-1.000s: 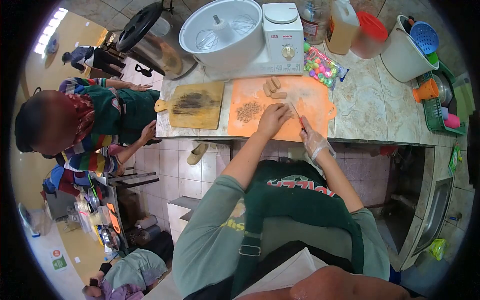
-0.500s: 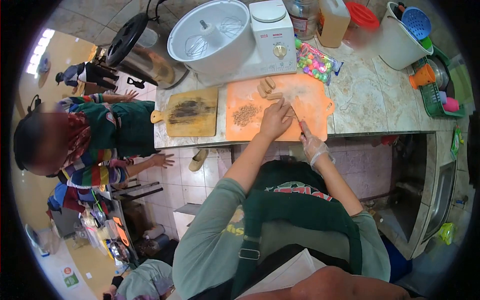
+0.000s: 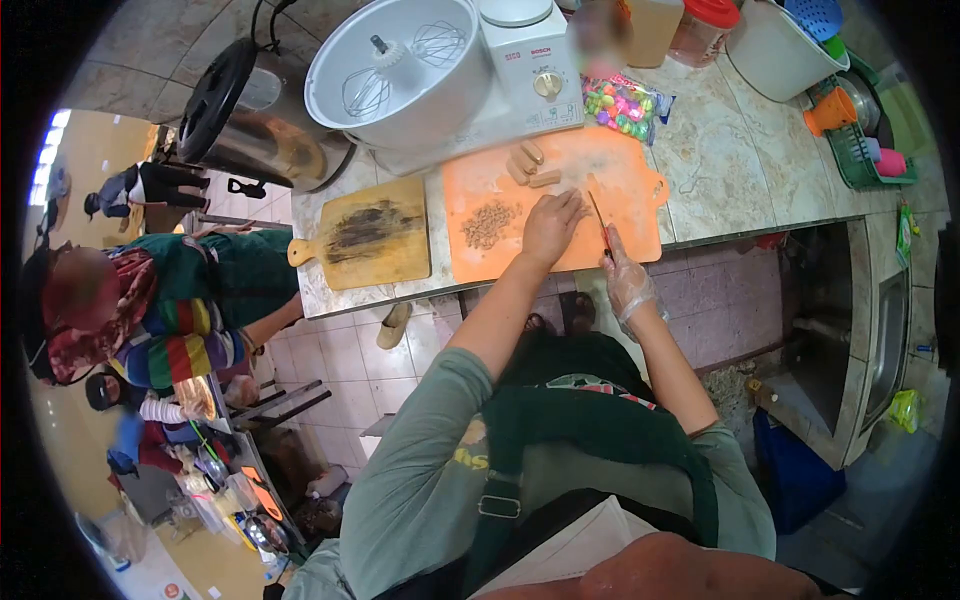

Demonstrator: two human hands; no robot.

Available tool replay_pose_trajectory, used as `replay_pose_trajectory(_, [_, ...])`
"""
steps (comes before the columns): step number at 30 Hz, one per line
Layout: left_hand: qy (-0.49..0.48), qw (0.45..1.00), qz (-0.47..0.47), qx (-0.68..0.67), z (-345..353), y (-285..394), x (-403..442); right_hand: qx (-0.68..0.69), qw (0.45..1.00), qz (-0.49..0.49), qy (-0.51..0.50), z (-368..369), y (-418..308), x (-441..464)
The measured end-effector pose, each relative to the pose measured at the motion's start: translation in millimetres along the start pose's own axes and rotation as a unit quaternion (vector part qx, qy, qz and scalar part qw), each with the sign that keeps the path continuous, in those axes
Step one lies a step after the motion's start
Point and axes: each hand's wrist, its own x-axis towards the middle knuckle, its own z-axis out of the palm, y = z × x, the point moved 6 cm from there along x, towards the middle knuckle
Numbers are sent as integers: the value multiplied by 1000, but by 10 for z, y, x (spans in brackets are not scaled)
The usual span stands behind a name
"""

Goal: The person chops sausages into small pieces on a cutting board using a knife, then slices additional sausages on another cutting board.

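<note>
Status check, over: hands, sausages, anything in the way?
Right hand: gloved, grip on knife. Left hand: fingertips down on orange board. Sausage lengths toward far side, chopped pile at left. Possible obstruction: left fingertips close to knife.

Across the marbled tile counter [image 3: 710,178], left to right along the far side: dark-lidded urn [image 3: 265,130], white mixer [image 3: 455,100], packet of bright candy [image 3: 622,105], amber jug [image 3: 655,32], red-lidded tub [image 3: 702,40], white bucket [image 3: 775,60], green rack [image 3: 858,167]. Along the near edge: wooden board [image 3: 375,232] at left, orange cutting board [image 3: 625,165] just right of it.
</note>
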Motion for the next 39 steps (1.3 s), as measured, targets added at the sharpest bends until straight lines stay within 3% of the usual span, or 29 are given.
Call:
replay_pose_trajectory(6, [30, 999, -12, 27, -1, 56, 18, -43, 999, -10, -1, 105, -82, 27])
replay_pose_trajectory(8, [35, 999, -22, 12, 12, 36, 24, -94, 994, 35, -49, 106, -133, 53])
replay_pose_trajectory(12, [35, 999, -5, 20, -1, 33, 15, -78, 996, 26, -25, 87, -146, -8])
replay_pose_trajectory(18, [18, 999, -34, 20, -21, 9, 0, -96, 991, 60, -70, 185, 16, -207])
replay_pose_trajectory(24, [9, 999, -34, 25, -18, 12, -29, -45, 999, 0, -1, 49, -192, 42])
replay_pose_trajectory(26, [10, 999, -29, 25, -20, 20, -31, -61, 997, 24, -43, 20, -241, 38])
replay_pose_trajectory(30, [-5, 999, -49, 24, -12, -23, -10, -41, 999, 2, -25, 221, 21, -67])
replay_pose_trajectory(33, [-20, 997, -68, 21, -19, -19, -17, -65, 994, 54, -74, 209, 34, -190])
replay_pose_trajectory(35, [-24, 997, -76, 22, -21, -24, -2, -11, 1000, -8, 5, 119, -48, -100])
replay_pose_trajectory(39, [-41, 995, -81, 32, -55, 25, 39, -70, 997, 11, -33, 101, -169, 117])
